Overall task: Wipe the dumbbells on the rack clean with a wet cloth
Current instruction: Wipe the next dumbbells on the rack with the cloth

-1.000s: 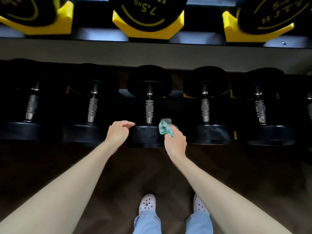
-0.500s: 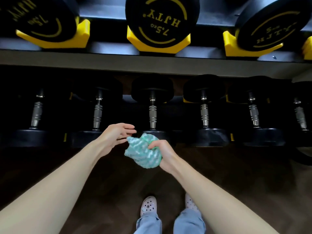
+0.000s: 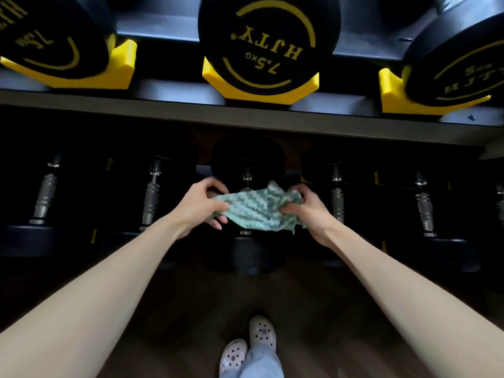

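Head view: cloth [image 3: 256, 211] now off dumbbell [image 3: 245, 255], stretched between both hands above its handle. Left hand [image 3: 201, 205], free a moment ago, pinches left edge; right hand [image 3: 308, 211] fingers curl round right edge. Likely refolding to fresh face; wiping paused, rack [image 3: 163, 107] lower row probably unfinished.

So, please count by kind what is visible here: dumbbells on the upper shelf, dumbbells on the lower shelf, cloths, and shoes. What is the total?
Upper-shelf dumbbells: 3
Lower-shelf dumbbells: 6, the last cut off by the right edge
Green-and-white cloth: 1
Perforated clogs: 2
Total: 12
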